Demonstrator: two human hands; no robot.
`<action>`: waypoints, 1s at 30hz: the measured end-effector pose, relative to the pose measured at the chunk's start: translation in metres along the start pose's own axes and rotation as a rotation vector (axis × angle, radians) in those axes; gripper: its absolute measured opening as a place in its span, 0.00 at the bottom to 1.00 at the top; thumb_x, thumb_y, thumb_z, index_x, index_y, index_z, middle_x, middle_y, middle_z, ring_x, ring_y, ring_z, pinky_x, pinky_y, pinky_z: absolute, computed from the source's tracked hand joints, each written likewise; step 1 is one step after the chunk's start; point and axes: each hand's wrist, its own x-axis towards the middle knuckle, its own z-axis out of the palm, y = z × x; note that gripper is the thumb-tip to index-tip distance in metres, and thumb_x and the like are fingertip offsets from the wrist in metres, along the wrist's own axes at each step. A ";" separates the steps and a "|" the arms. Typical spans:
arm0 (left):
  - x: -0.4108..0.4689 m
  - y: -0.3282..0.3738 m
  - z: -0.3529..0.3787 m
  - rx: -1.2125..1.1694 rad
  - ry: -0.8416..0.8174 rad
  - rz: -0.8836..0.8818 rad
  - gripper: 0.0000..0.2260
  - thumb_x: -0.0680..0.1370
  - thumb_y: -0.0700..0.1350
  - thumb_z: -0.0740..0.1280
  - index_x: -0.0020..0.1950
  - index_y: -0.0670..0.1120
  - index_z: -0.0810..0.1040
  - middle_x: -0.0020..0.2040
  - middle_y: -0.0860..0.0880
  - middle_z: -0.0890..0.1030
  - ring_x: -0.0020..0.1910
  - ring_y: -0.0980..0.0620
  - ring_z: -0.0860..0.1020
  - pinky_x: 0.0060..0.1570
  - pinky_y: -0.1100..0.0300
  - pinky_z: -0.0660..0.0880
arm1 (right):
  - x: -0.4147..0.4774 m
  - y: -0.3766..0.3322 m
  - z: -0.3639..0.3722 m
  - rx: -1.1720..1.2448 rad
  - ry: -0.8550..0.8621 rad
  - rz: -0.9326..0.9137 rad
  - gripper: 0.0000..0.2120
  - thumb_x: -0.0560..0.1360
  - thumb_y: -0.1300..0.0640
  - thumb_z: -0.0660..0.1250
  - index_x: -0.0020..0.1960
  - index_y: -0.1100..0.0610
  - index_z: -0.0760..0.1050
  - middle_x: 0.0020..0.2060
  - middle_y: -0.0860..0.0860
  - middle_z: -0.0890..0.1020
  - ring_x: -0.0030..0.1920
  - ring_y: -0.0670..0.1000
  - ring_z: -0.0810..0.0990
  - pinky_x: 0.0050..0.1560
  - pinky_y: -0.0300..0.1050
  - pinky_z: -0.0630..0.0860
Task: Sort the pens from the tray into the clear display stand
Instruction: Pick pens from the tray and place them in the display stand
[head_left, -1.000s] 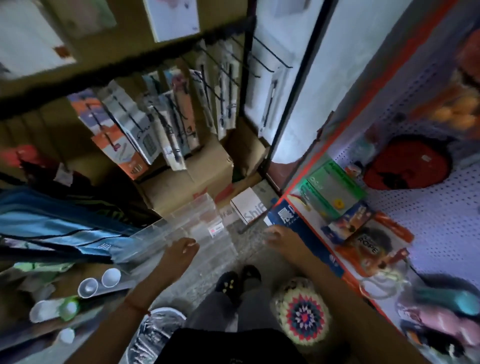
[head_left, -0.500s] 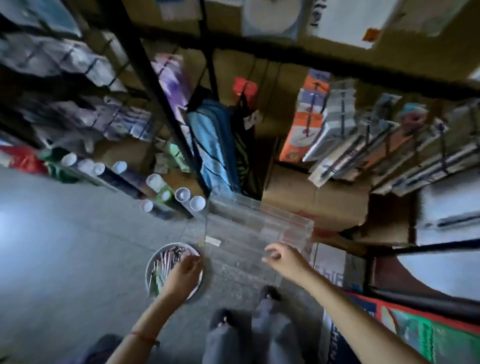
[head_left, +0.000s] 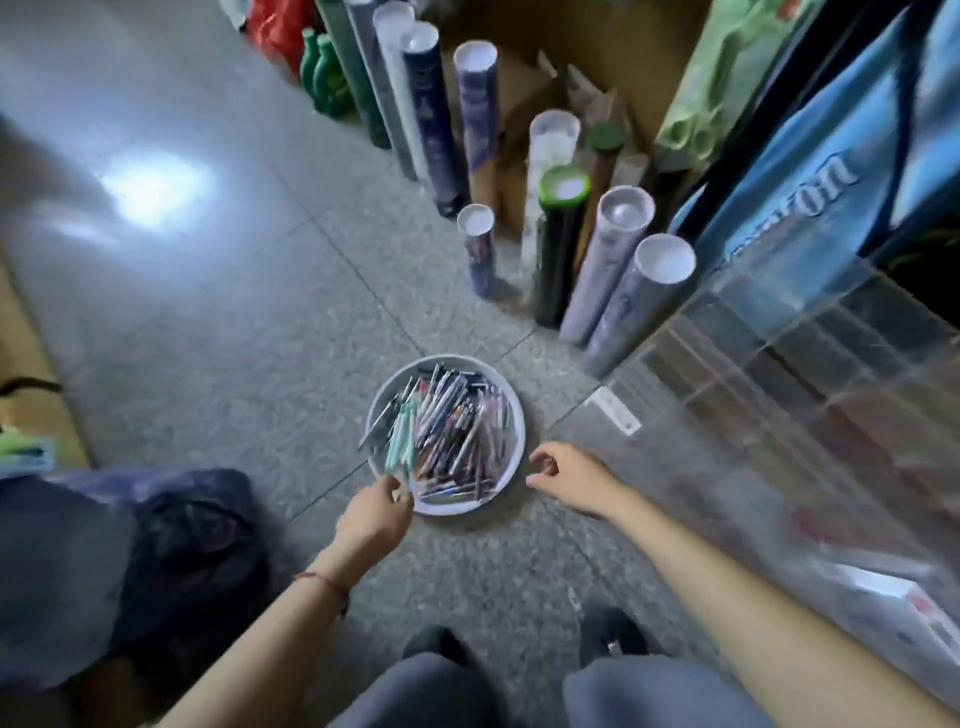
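A round white tray (head_left: 511, 452) lies on the grey floor at the centre of the head view, filled with several pens (head_left: 452, 431), among them a bunch of teal ones at its left. My left hand (head_left: 376, 514) is at the tray's near-left rim, its fingertips by the lower ends of the teal pens; blur hides whether they pinch anything. Just right of the tray, my right hand (head_left: 569, 478) hovers with loosely curled fingers and holds nothing. The clear display stand (head_left: 779, 395), split into compartments, stands on the floor at the right.
Several rolled paper tubes (head_left: 618, 260) stand upright behind the tray, against cardboard boxes and a blue bag (head_left: 810, 171). A dark plastic bag (head_left: 171, 540) lies at the left. My knees and shoes are at the bottom. Open grey floor stretches to the upper left.
The view swung left and down onto the tray. My right hand left the display stand and came beside the tray. My left hand stayed at the tray, now at its near-left rim.
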 end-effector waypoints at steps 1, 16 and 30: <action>0.025 -0.013 0.020 0.077 -0.012 0.007 0.14 0.78 0.47 0.56 0.61 0.45 0.73 0.61 0.41 0.77 0.60 0.42 0.75 0.57 0.53 0.72 | 0.031 0.008 0.020 -0.050 -0.010 -0.025 0.17 0.75 0.54 0.66 0.62 0.57 0.73 0.54 0.54 0.80 0.50 0.50 0.76 0.45 0.39 0.68; 0.204 -0.107 0.225 0.716 0.109 0.517 0.16 0.78 0.47 0.55 0.65 0.45 0.70 0.64 0.46 0.68 0.66 0.47 0.65 0.66 0.49 0.59 | 0.255 0.134 0.177 -0.985 0.044 -0.458 0.18 0.74 0.63 0.62 0.63 0.63 0.68 0.61 0.59 0.68 0.62 0.60 0.70 0.56 0.52 0.69; 0.178 -0.103 0.253 0.793 -0.040 0.494 0.16 0.76 0.46 0.57 0.62 0.45 0.73 0.62 0.45 0.71 0.61 0.43 0.69 0.59 0.49 0.66 | 0.220 0.149 0.187 -0.939 -0.047 -0.439 0.17 0.75 0.63 0.61 0.63 0.63 0.71 0.60 0.59 0.69 0.60 0.61 0.71 0.58 0.53 0.70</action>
